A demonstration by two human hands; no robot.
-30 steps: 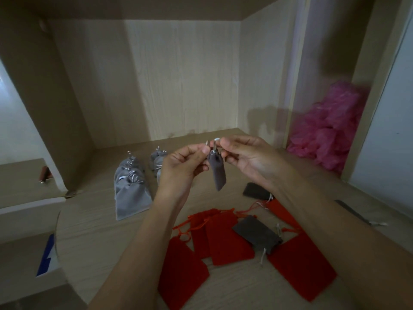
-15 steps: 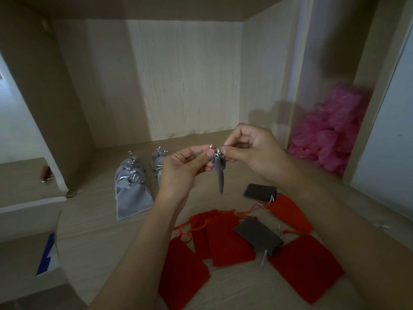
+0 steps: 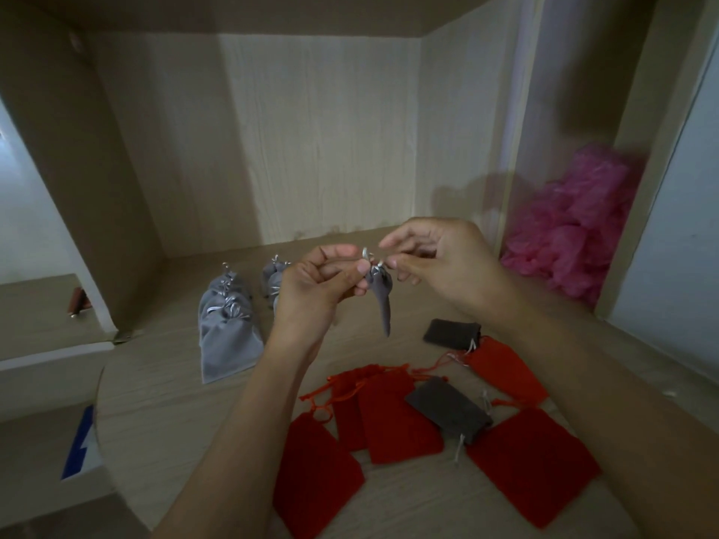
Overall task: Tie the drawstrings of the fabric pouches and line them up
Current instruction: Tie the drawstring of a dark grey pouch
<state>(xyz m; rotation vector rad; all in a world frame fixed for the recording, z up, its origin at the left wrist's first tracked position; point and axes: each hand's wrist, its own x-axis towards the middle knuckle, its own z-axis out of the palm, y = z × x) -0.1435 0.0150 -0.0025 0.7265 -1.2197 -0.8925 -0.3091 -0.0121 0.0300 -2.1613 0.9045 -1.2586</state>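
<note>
A small grey pouch [image 3: 382,301] hangs in the air above the wooden table [image 3: 163,414], its mouth gathered tight. My left hand [image 3: 315,285] pinches the silver drawstring at the pouch's top from the left. My right hand [image 3: 435,258] pinches the other string end from the right. Tied light-grey pouches [image 3: 227,328] lie in a row at the back left, with more tied grey pouches [image 3: 272,278] partly hidden behind my left hand. Several flat red pouches [image 3: 393,418] and two dark grey pouches [image 3: 447,412] lie loose near the front.
A heap of pink plastic bags [image 3: 576,231] fills the compartment at the right behind a wooden divider. Wooden walls close in the back and left. A lower shelf [image 3: 39,317] with a small brown object sits at the far left. The table's rounded edge runs at the lower left.
The pouch's mouth has been drawn shut and it now hangs thin and twisted. My right hand has risen a little and works the string ends at the top.
</note>
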